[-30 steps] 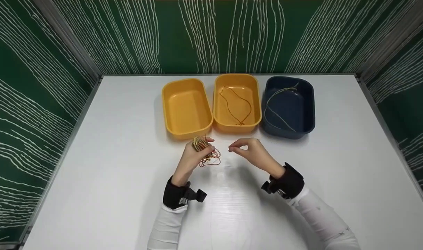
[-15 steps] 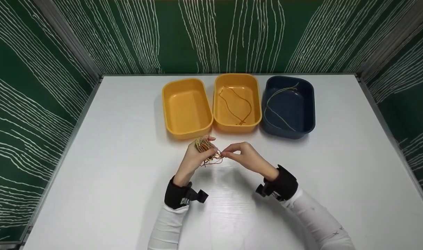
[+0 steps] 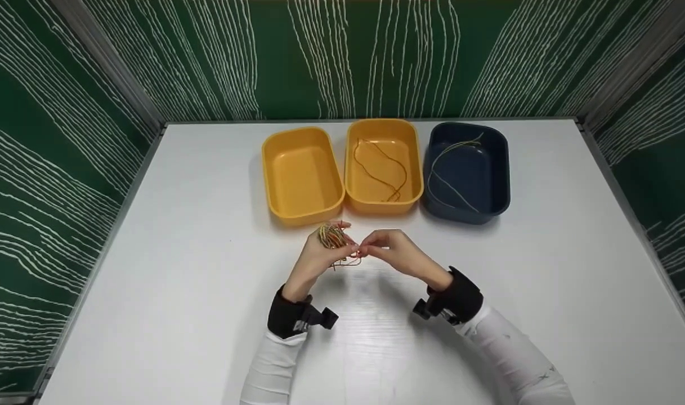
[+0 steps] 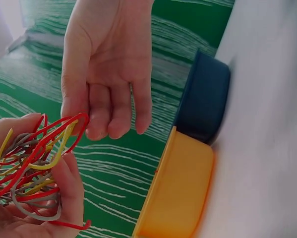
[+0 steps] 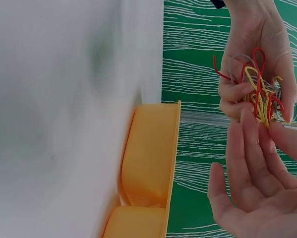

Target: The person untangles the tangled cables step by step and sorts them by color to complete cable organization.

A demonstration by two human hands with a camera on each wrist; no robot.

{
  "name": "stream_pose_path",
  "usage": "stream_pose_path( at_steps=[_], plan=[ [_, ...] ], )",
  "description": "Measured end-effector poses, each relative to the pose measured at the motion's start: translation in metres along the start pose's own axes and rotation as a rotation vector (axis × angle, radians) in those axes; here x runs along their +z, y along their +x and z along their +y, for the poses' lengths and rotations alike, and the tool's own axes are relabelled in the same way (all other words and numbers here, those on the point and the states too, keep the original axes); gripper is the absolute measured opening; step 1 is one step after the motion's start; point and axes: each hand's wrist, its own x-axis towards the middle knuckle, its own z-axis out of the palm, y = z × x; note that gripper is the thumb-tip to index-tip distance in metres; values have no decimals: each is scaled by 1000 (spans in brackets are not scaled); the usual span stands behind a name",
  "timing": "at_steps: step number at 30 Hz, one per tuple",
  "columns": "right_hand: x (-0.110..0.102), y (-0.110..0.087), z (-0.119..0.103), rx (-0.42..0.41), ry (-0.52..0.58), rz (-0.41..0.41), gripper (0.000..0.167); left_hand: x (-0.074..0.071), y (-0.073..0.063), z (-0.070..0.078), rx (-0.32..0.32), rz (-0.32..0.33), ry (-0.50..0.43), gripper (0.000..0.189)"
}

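My left hand (image 3: 309, 259) holds a tangled bundle of thin strings (image 3: 332, 236) above the table, in front of the bins. Red, yellow and grey loops stick out past its thumb and fingers in the left wrist view. From the right, my right hand (image 3: 407, 254) meets the bundle, its thumb and index fingertip pinching a red string (image 4: 82, 116) at the edge. Its other fingers hang loosely bent. In the right wrist view the two hands nearly touch, and the exact pinch point is partly hidden behind the fingertips.
Three bins stand side by side at the table's (image 3: 179, 236) back: a left yellow bin (image 3: 305, 215), a middle yellow bin (image 3: 383, 208) and a dark blue bin (image 3: 467, 216). An orange string (image 3: 405, 171) lies in the middle one, a yellowish-green string (image 3: 453, 188) in the blue one.
My right hand has come left to the bundle and now pinches a red string at its edge. The left hand has shifted slightly right, still holding the bundle.
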Motion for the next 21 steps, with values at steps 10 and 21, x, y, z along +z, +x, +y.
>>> stream_pose_path(
  at_steps=[10, 21],
  plan=[
    [-2, 1, 5, 65, 202, -28, 14, -6, 10, -23, 8, -4, 17, 38],
    [-8, -2, 8, 110, 211, -9, 12, -7, 9, -23, 48, 29, -11, 35]
  ],
)
